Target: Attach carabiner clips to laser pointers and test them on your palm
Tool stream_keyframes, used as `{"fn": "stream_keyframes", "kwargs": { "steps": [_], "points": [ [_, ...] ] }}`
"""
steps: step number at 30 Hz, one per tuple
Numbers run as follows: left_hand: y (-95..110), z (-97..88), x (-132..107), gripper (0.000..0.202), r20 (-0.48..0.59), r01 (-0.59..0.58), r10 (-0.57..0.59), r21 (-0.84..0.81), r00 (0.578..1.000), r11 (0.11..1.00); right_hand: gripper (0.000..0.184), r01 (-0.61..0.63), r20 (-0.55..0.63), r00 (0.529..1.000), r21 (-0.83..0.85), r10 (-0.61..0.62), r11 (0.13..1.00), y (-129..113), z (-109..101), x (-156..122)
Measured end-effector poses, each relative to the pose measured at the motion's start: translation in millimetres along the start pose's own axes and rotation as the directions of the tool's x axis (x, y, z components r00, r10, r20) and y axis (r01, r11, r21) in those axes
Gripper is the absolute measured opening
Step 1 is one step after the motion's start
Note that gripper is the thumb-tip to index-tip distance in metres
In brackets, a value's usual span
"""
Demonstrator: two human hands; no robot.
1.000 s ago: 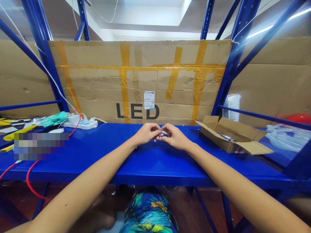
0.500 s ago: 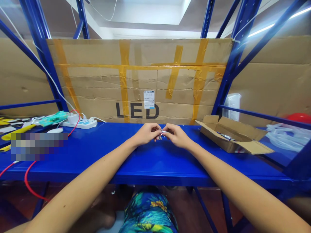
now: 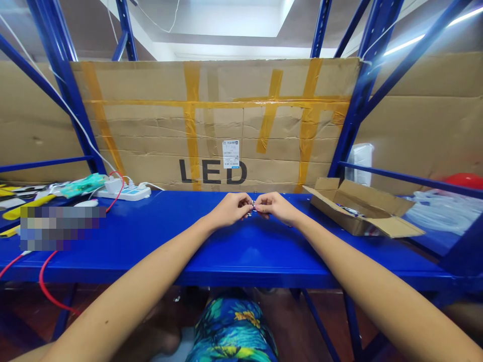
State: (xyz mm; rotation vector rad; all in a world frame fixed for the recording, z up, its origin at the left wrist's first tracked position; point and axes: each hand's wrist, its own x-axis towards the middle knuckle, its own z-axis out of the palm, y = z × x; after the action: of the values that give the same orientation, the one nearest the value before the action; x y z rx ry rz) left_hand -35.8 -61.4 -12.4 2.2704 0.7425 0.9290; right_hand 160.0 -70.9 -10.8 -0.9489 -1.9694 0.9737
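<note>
Blue steel rack (image 3: 56, 65) frames the view, w/ ceiling and a light strip above. Big cardboard sheet (image 3: 151, 130) w/ yellow tape and "LED" print stands upright as back wall betw. the uprights. More cardboard behind on both sides. Blue bench top (image 3: 151, 236) runs L to R under it.

R side: open carton (image 3: 362, 211) lies on the bench, flaps out, near the R hand but apart from it. Pile of clear tubing (image 3: 441, 211) is further R, behind a rack brace. L side: white power strip (image 3: 126, 192) sits at the back edge, red cable (image 3: 42, 279) loops off it and down over the front edge. Teal pack (image 3: 81, 185) is just beside the strip. Blurred patch at L, can't tell contents.

Both forearms reach in from the bottom corners. Left hand (image 3: 230, 210) and right hand (image 3: 277, 207) meet at bench centre, fingertips pinched together on a small metal part (image 3: 252, 206). Part is held betw. both hands, just above the bench, below the "LED" print. Too small to tell its shape.
</note>
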Motion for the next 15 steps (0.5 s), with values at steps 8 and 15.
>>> {"fn": "stream_keyframes", "kwargs": {
  "steps": [8,15],
  "points": [
    [6,-9.2,6,0.008,-0.326,-0.094,0.043,-0.141,0.944,0.986,0.037,-0.102,-0.351,0.928,-0.562,-0.125,0.821,-4,-42,-5],
    [7,-17.0,11,0.01,-0.395,-0.123,-0.07,-0.444,0.916,0.887,0.021,-0.406,-0.306,0.911,-0.789,0.278,0.461,19,-54,-7]
  ]
}}
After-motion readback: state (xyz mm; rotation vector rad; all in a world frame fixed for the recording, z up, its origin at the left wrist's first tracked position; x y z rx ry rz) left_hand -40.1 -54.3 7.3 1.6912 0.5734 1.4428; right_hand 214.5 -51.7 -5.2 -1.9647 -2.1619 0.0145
